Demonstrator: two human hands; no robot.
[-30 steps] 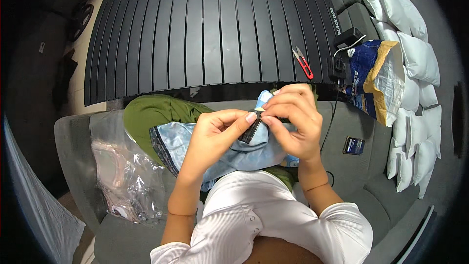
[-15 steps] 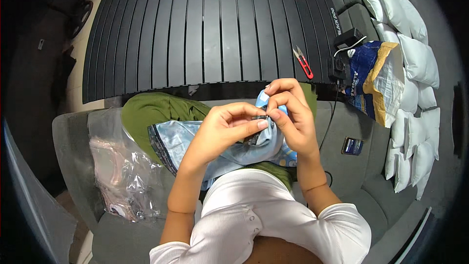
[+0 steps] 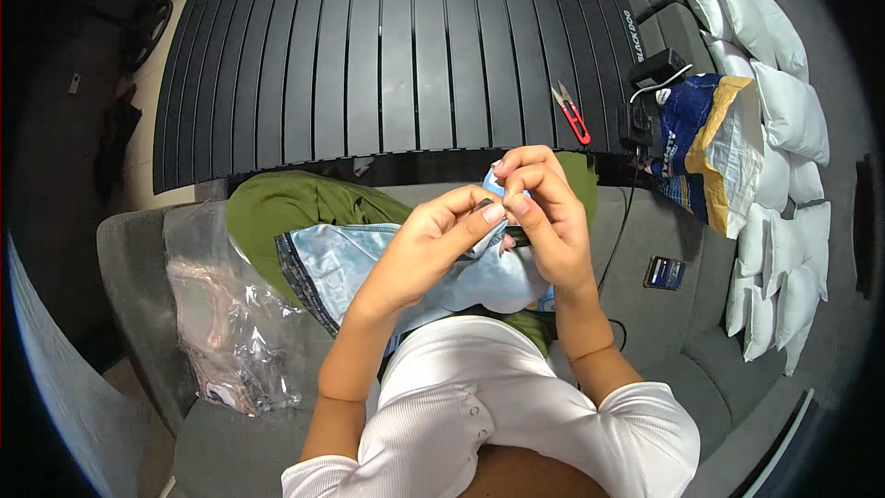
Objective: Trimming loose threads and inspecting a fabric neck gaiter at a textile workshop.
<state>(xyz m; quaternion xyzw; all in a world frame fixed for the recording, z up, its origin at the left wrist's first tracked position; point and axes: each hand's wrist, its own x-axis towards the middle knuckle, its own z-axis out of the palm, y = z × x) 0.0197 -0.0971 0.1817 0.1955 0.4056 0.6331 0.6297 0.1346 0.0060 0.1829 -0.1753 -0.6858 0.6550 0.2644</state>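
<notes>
On my left, a clear plastic bag (image 3: 267, 350) with pinkish things (image 3: 214, 309) inside lies on the grey sofa (image 3: 221, 447). The light-blue cloth (image 3: 502, 284) spreads across my lap; my left hand (image 3: 431, 244) pinches a gathered bit of it between thumb and fingers, and my right hand (image 3: 548, 226) pinches it just beside. Ahead, red-handled snips (image 3: 573, 118) lie on the black slatted table (image 3: 369, 65). Farther right are a blue-and-tan sack (image 3: 712, 148), its contents unclear to me, and heaped white pillows (image 3: 793, 115).

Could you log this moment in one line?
left hand: pinches blue cloth | right hand: pinches same cloth | red-handled snips: on black slatted table
</notes>
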